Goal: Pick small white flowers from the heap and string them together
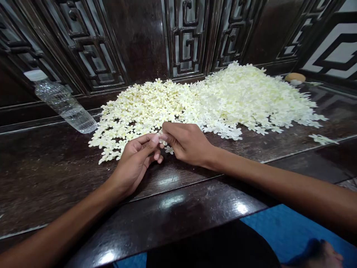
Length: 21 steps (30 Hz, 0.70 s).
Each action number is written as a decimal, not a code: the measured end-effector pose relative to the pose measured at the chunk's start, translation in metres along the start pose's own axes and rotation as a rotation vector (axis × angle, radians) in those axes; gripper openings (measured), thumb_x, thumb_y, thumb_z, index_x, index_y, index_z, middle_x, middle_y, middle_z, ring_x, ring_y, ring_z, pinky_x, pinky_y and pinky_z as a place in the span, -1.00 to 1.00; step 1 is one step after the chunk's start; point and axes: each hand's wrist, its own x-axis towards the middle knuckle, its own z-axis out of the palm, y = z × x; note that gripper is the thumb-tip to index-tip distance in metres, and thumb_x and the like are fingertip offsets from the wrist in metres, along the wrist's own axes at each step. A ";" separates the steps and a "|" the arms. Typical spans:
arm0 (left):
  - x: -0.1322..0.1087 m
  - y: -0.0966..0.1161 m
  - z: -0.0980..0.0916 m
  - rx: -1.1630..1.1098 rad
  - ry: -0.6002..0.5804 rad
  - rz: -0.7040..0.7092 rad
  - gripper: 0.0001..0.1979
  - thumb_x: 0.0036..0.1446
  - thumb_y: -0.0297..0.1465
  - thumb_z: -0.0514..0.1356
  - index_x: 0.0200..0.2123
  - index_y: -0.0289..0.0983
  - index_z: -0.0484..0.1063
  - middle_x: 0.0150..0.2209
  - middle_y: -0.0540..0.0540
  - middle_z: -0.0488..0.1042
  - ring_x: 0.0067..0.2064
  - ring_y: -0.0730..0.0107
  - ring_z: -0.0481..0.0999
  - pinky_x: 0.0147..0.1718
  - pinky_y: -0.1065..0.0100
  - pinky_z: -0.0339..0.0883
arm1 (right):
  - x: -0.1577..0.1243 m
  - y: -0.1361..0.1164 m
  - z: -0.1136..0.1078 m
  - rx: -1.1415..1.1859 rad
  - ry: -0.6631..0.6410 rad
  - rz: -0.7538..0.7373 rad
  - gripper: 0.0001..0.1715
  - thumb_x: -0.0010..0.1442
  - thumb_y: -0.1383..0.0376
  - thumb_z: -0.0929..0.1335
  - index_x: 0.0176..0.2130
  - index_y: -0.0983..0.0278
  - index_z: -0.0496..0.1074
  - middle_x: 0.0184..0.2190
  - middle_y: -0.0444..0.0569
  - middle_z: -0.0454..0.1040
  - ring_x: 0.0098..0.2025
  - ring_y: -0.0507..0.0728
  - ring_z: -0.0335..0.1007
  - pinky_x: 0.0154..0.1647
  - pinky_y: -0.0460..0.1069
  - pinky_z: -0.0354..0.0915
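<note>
The left grip (pixel 135 165) and right grip (pixel 188 143) are closing to a fingertip pinch at the near edge of a heap of small white flowers (pixel 217 100), though whether they are holding a flower is too small to tell. One loose flower (pixel 169 150) is lying just below the right hand on the dark wooden desk (pixel 55 175), where the heap seems to thin out for easy picking. A carved wooden panel (pixel 139 41) is seemingly keeping the heap gathered, while a water bottle (pixel 65 105) is lying aside, clear of the hands.

A plastic water bottle (pixel 64 106) lies before carved wooden panels (pixel 139 37).
</note>
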 end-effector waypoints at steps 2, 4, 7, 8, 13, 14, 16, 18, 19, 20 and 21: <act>-0.001 0.001 0.000 0.001 -0.014 0.003 -0.71 0.15 -0.22 0.44 -0.25 -0.35 0.60 -0.34 -0.04 0.43 -0.46 0.58 0.29 -0.43 0.42 0.34 | 0.000 0.002 -0.002 -0.009 0.005 -0.030 -0.74 0.49 0.24 0.13 -0.21 0.25 0.28 -0.40 -0.09 0.35 -0.41 0.03 0.12 -0.37 -0.03 -0.05; -0.001 0.002 0.000 0.004 -0.020 0.011 -0.72 0.16 -0.23 0.43 -0.25 -0.35 0.60 -0.35 -0.03 0.42 -0.46 0.59 0.29 -0.42 0.43 0.34 | 0.001 0.005 -0.005 -0.008 -0.007 -0.057 -0.78 0.47 0.28 0.14 -0.21 0.25 0.27 -0.40 -0.09 0.35 -0.40 0.03 0.13 -0.36 -0.03 -0.04; 0.000 0.002 -0.001 0.006 -0.015 0.009 -0.73 0.19 -0.24 0.42 -0.26 -0.36 0.59 -0.35 -0.03 0.42 -0.45 0.58 0.29 -0.41 0.43 0.35 | 0.002 0.007 -0.007 -0.002 -0.029 -0.072 -0.81 0.44 0.31 0.14 -0.21 0.26 0.27 -0.39 -0.09 0.35 -0.40 0.03 0.14 -0.35 -0.03 -0.04; 0.000 0.002 -0.001 0.008 -0.010 0.005 -0.74 0.19 -0.24 0.41 -0.25 -0.36 0.59 -0.35 -0.03 0.42 -0.45 0.58 0.29 -0.40 0.43 0.36 | 0.003 0.008 -0.007 -0.002 -0.039 -0.067 -0.81 0.45 0.31 0.15 -0.20 0.26 0.27 -0.39 -0.09 0.35 -0.40 0.03 0.14 -0.35 -0.03 -0.04; 0.001 0.000 -0.002 0.008 0.015 -0.015 -0.72 0.17 -0.23 0.43 -0.25 -0.36 0.59 -0.35 -0.04 0.44 -0.44 0.56 0.30 -0.39 0.42 0.37 | 0.003 0.010 -0.006 -0.017 -0.078 -0.022 -0.69 0.52 0.18 0.12 -0.17 0.26 0.30 -0.41 -0.09 0.38 -0.43 0.03 0.10 -0.35 -0.03 -0.05; 0.001 0.000 -0.002 0.003 0.009 -0.019 -0.72 0.18 -0.23 0.42 -0.24 -0.36 0.59 -0.35 -0.04 0.44 -0.44 0.56 0.30 -0.39 0.42 0.37 | 0.003 0.009 -0.005 -0.019 -0.075 -0.013 -0.66 0.53 0.16 0.11 -0.17 0.27 0.31 -0.41 -0.09 0.38 -0.43 0.03 0.10 -0.35 -0.03 -0.05; 0.001 0.000 -0.002 -0.009 -0.010 -0.027 -0.73 0.21 -0.23 0.40 -0.24 -0.35 0.58 -0.34 -0.04 0.43 -0.44 0.56 0.31 -0.39 0.42 0.37 | 0.003 0.007 -0.005 -0.024 -0.061 0.006 -0.61 0.54 0.12 0.10 -0.17 0.27 0.33 -0.41 -0.09 0.39 -0.44 0.02 0.11 -0.36 -0.03 -0.06; 0.001 0.001 -0.001 -0.022 -0.020 -0.032 -0.74 0.23 -0.24 0.39 -0.25 -0.36 0.57 -0.34 -0.04 0.42 -0.44 0.56 0.31 -0.39 0.42 0.37 | 0.002 0.005 -0.005 -0.037 -0.047 0.024 -0.57 0.55 0.09 0.09 -0.16 0.27 0.34 -0.41 -0.09 0.39 -0.44 0.02 0.13 -0.36 -0.03 -0.06; 0.002 0.001 -0.001 -0.027 -0.020 -0.033 -0.74 0.23 -0.24 0.38 -0.26 -0.36 0.56 -0.34 -0.05 0.42 -0.44 0.56 0.30 -0.39 0.41 0.38 | 0.002 0.004 -0.006 -0.046 -0.041 0.026 -0.56 0.56 0.08 0.09 -0.15 0.27 0.34 -0.40 -0.09 0.40 -0.43 0.02 0.14 -0.36 -0.03 -0.07; 0.002 0.002 -0.001 -0.031 -0.017 -0.033 -0.74 0.22 -0.24 0.39 -0.26 -0.36 0.56 -0.34 -0.05 0.41 -0.44 0.56 0.30 -0.39 0.41 0.38 | 0.002 0.003 -0.006 -0.057 -0.036 0.022 -0.56 0.56 0.07 0.09 -0.13 0.27 0.35 -0.38 -0.08 0.42 -0.42 0.02 0.15 -0.36 -0.04 -0.07; 0.002 0.002 0.000 -0.034 -0.013 -0.035 -0.74 0.22 -0.25 0.39 -0.27 -0.36 0.56 -0.34 -0.04 0.40 -0.44 0.56 0.29 -0.40 0.41 0.39 | 0.001 0.002 -0.006 -0.069 -0.032 0.012 -0.56 0.56 0.07 0.09 -0.12 0.27 0.35 -0.36 -0.07 0.43 -0.41 0.03 0.15 -0.36 -0.04 -0.08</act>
